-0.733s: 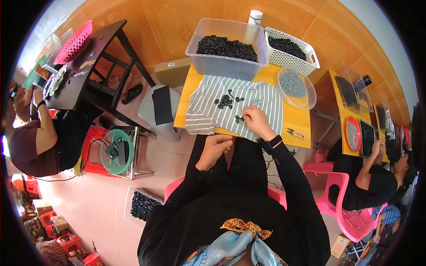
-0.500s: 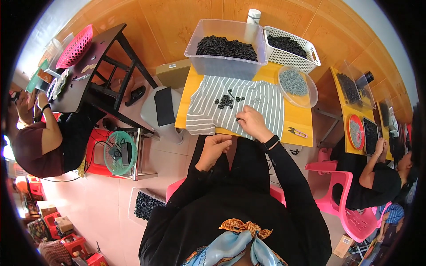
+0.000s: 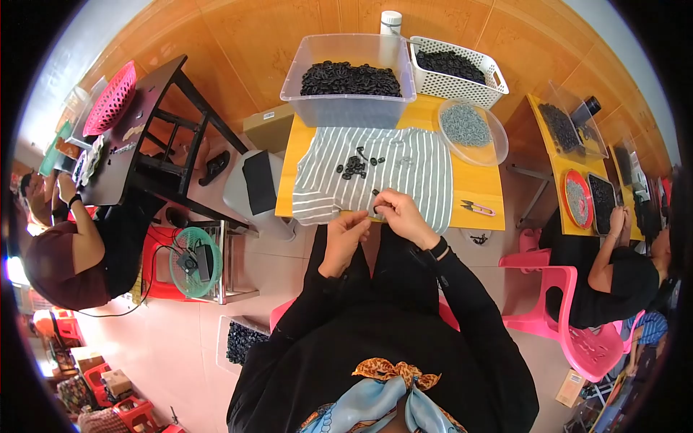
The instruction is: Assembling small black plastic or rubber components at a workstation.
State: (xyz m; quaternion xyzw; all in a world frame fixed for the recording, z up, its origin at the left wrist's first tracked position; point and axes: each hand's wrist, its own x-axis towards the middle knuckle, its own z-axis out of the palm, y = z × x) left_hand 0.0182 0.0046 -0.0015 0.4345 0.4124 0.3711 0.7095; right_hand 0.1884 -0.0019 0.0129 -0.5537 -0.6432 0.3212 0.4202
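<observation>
My right hand (image 3: 406, 219) is closed at the near edge of a grey-and-white striped cloth (image 3: 317, 184). Between its thumb and fingers is a small black part (image 3: 375, 209), oval or ring-like. Just left of it my left hand (image 3: 345, 242) has thumb and fingers pinched together; whatever they hold is too small to make out. The two sets of fingertips are close to each other. Farther back on the cloth lies a loose pile of small black parts (image 3: 354, 167), with some small metal pieces (image 3: 404, 162) to its right.
Behind the cloth stand a clear bin (image 3: 346, 110) and a white basket (image 3: 462, 90), both holding black parts. A round tray (image 3: 498, 148) of small metal pieces and pink-handled thread snips (image 3: 478, 208) lie at right. Co-workers sit at tables on both sides.
My right hand has drawn back toward me and left, bringing the small black part up to my left hand. My left hand stays pinched. The view has shifted slightly.
</observation>
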